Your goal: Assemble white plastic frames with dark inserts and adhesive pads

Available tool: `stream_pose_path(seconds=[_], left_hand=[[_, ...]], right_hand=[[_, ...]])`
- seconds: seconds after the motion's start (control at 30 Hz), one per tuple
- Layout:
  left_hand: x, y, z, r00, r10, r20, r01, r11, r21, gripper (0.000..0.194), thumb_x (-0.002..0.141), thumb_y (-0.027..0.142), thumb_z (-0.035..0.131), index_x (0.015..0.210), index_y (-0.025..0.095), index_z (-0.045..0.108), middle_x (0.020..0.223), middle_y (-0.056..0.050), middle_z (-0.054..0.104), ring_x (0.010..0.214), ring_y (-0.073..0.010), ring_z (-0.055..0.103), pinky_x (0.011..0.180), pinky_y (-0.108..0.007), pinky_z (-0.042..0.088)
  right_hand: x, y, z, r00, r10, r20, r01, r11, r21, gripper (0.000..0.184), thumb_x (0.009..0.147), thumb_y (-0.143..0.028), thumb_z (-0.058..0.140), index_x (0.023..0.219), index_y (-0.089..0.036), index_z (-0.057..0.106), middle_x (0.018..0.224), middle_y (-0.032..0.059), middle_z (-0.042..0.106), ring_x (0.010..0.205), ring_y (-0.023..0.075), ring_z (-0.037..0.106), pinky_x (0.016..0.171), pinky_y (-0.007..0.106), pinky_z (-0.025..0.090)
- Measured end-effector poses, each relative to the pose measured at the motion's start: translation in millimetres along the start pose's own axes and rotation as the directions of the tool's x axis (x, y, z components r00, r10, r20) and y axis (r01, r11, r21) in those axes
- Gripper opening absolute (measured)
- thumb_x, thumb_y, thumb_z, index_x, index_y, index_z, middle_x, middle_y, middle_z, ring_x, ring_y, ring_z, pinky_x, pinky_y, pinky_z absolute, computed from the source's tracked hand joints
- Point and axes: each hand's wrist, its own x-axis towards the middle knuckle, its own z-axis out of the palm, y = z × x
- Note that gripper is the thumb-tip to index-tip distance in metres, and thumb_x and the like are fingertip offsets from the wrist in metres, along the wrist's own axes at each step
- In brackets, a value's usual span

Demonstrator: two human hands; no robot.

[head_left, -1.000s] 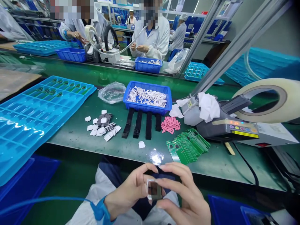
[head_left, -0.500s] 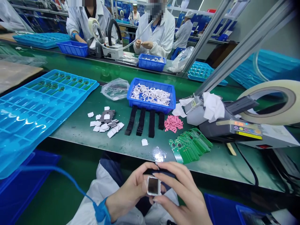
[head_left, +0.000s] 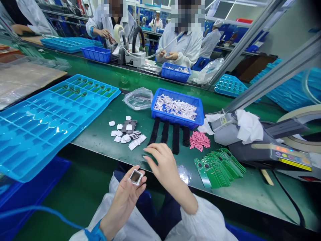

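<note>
Hands have parted since the earlier frame: the right hand has come away from the held piece and reaches over the near edge of the counter. Left hand lies palm up, fingers partly curled, a white-rimmed square frame with a dark centre held on its fingers, just off the counter's near edge. Right hand open, fingers spread, nothing in it; fingertips close to the edge, contact with the counter cannot be told. Blue wrist strap on the left wrist, blue cord running off to the left.

Nearest the right hand: loose white squares to its left, four black foam strips side by side beyond it. Above the strips, a blue plastic bin heaped with white frames. Toward the right, pink slips and a fanned pile of green circuit-board strips. Clear plastic bag beside the bin; blue moulded tray along the left. Tape dispenser at the right. Co-worker across the belt, working at a separate bin.
</note>
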Motion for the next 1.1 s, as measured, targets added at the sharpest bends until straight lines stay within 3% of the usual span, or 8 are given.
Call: stream_pose_path(seconds=[0.1,0.17,0.33,0.47,0.6,0.77,0.87,1.1], left_hand=[[-3,9,-9.3,0.999,0.019,-0.031,-0.018,1.000,0.014,0.034,0.063,0.039,0.078,0.095,0.028,0.074,0.086,0.000,0.073,0.076,-0.0105,0.069,0.072,-0.017,0.057],[-4,11,-13.4,0.999,0.011,-0.041,-0.009,1.000,0.028,0.036,0.060,0.040,0.080,0.093,0.026,0.074,0.084,-0.001,0.073,0.074,-0.0105,0.069,0.071,-0.017,0.057],[-3,14,-22.9,0.999,-0.007,-0.034,0.009,0.998,0.061,0.035,0.061,0.041,0.080,0.090,0.023,0.075,0.086,-0.002,0.074,0.075,-0.0122,0.068,0.071,-0.020,0.057],[4,17,-29.8,1.000,0.031,-0.005,-0.031,0.996,0.086,0.032,0.069,0.043,0.073,0.096,0.025,0.073,0.108,-0.004,0.071,0.098,-0.0172,0.066,0.084,-0.025,0.053],[10,16,-27.7,0.988,0.016,0.154,-0.018,1.000,0.012,0.037,0.074,0.045,0.068,0.102,0.022,0.071,0.126,-0.007,0.064,0.121,-0.0227,0.054,0.102,-0.033,0.044],[8,5,-12.9,0.923,-0.144,0.356,0.167,0.985,-0.036,0.035,0.072,0.048,0.068,0.089,0.018,0.075,0.105,-0.007,0.075,0.109,-0.0226,0.063,0.099,-0.033,0.045],[3,-2,-1.5,0.883,-0.174,0.436,0.200,0.980,-0.015,0.035,0.072,0.047,0.069,0.091,0.018,0.075,0.104,-0.007,0.074,0.106,-0.0219,0.064,0.096,-0.032,0.046],[-8,-2,19.9,0.882,-0.222,0.416,0.175,0.973,0.149,0.028,0.068,0.045,0.073,0.082,0.021,0.076,0.091,-0.001,0.067,0.088,-0.0158,0.062,0.087,-0.026,0.046]], right_hand=[[28,-2,28,0.991,-0.060,0.116,0.071,0.994,-0.089,0.024,0.079,-0.013,0.067,0.102,-0.017,0.062,0.098,0.0076,0.063,0.091,0.0235,0.054,0.071,0.036,0.045],[44,-6,42,0.975,-0.104,0.195,0.132,0.982,-0.137,0.019,0.079,-0.011,0.065,0.098,-0.016,0.063,0.097,0.0092,0.063,0.091,0.0250,0.053,0.070,0.037,0.044],[61,-6,49,0.932,-0.187,0.312,0.245,0.957,-0.156,0.011,0.084,-0.006,0.056,0.083,-0.015,0.062,0.095,0.0105,0.062,0.094,0.0251,0.052,0.072,0.036,0.041],[51,2,30,0.931,-0.200,0.305,0.235,0.969,-0.079,0.008,0.085,-0.013,0.059,0.094,-0.013,0.059,0.096,0.0103,0.064,0.093,0.0250,0.055,0.072,0.036,0.043],[25,3,-6,0.944,-0.200,0.263,0.190,0.980,0.064,0.017,0.091,-0.023,0.054,0.107,-0.017,0.053,0.105,0.0065,0.064,0.099,0.0192,0.057,0.080,0.032,0.045],[-11,-5,-43,0.944,-0.176,0.280,0.073,0.937,0.341,0.019,0.093,-0.032,0.052,0.109,-0.022,0.052,0.098,0.0022,0.066,0.091,0.0162,0.061,0.082,0.031,0.046],[-27,-6,-54,0.960,-0.167,0.224,0.078,0.930,0.359,0.018,0.092,-0.029,0.053,0.109,-0.022,0.052,0.099,0.0020,0.066,0.093,0.0160,0.061,0.083,0.031,0.046],[-49,-6,-64,0.973,-0.166,0.163,0.117,0.954,0.275,0.021,0.095,-0.021,0.045,0.114,-0.018,0.052,0.104,0.0060,0.067,0.096,0.0172,0.061,0.081,0.032,0.047]])
